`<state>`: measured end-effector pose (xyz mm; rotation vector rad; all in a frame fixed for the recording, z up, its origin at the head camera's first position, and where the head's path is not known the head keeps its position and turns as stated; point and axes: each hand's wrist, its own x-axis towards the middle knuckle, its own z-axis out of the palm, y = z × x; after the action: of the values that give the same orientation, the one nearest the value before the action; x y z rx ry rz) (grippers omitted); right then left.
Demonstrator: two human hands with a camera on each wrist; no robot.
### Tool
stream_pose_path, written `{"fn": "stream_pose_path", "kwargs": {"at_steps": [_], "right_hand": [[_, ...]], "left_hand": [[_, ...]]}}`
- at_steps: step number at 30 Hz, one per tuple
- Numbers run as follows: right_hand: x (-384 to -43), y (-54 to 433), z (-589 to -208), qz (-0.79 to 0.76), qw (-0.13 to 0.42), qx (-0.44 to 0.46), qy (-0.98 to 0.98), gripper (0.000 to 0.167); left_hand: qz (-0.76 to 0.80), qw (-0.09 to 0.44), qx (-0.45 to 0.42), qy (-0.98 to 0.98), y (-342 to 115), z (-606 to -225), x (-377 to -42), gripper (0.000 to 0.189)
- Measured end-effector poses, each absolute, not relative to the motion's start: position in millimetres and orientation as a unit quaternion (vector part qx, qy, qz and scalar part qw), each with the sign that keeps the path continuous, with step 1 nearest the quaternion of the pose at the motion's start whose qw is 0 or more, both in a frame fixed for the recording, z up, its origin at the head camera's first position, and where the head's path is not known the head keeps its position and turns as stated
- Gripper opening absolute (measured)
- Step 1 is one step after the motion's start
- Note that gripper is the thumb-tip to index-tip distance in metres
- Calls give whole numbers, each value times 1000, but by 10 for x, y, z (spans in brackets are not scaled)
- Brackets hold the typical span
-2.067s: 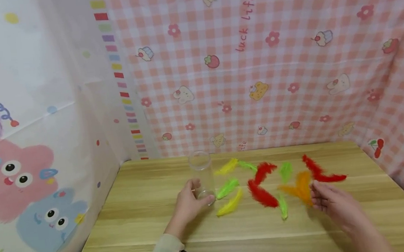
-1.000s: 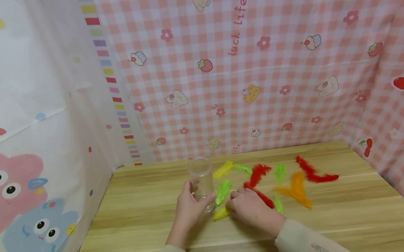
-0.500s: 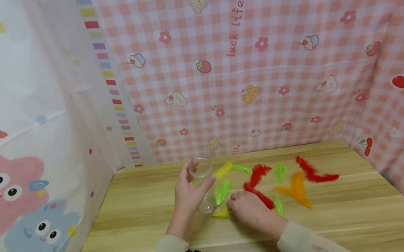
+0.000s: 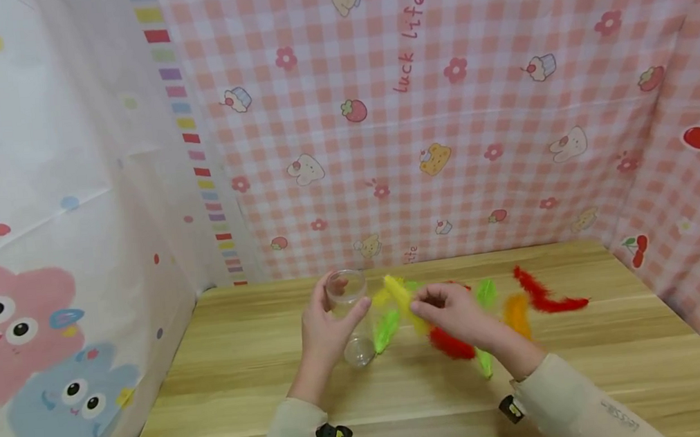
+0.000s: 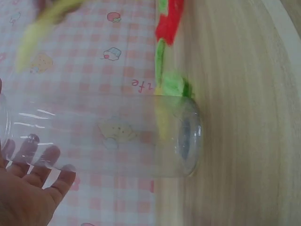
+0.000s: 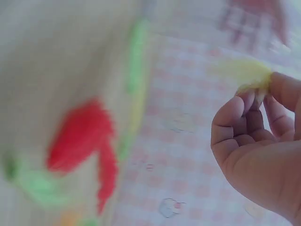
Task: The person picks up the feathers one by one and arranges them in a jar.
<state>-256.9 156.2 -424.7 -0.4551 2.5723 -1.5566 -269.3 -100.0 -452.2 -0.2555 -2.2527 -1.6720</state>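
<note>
My left hand (image 4: 327,324) grips a tall clear plastic jar (image 5: 108,136) near its open rim, fingers curled round the far side. The jar looks upright, and no feathers show inside. In my right hand (image 4: 455,312) a yellow feather (image 4: 402,297) is pinched between thumb and fingertips, raised above the table to the right of the jar. The right wrist view shows the same feather (image 6: 247,71) blurred at the fingertips. Beside the jar's base lies a green feather (image 4: 387,330). Behind the held feather, another yellow feather (image 4: 380,298) is partly covered.
On the wooden table (image 4: 247,394) lie more feathers: a red one (image 4: 451,343) under my right hand, a green one (image 4: 486,293), an orange one (image 4: 517,313) and red ones (image 4: 544,295) at the right. Patterned cloth (image 4: 453,112) hangs at the table's back and sides.
My right hand came from the orange feather to the near yellow feather, pinched it and lifted it. My left hand shifted its grip higher on the jar.
</note>
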Motion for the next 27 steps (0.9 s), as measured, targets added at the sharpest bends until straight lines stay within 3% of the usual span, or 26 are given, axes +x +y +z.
{"fn": "stream_pose_path", "kwargs": {"at_steps": [7, 18, 22, 27], "right_hand": [[-2640, 1651, -3878, -617, 49, -117, 777, 35], [-2656, 1564, -3753, -631, 32, -116, 766, 31], [-2656, 1557, -3910, -584, 68, -83, 804, 28], [-2616, 1600, -4374, -462, 155, -82, 869, 25]], "left_hand": [[-587, 157, -96, -789, -1018, -4549, -2717, 75], [-593, 153, -97, -785, -1024, -4583, -2718, 76], [-593, 153, -100, -784, -1019, -4576, -2721, 75], [-598, 152, -99, -781, -1012, -4564, -2718, 74]]}}
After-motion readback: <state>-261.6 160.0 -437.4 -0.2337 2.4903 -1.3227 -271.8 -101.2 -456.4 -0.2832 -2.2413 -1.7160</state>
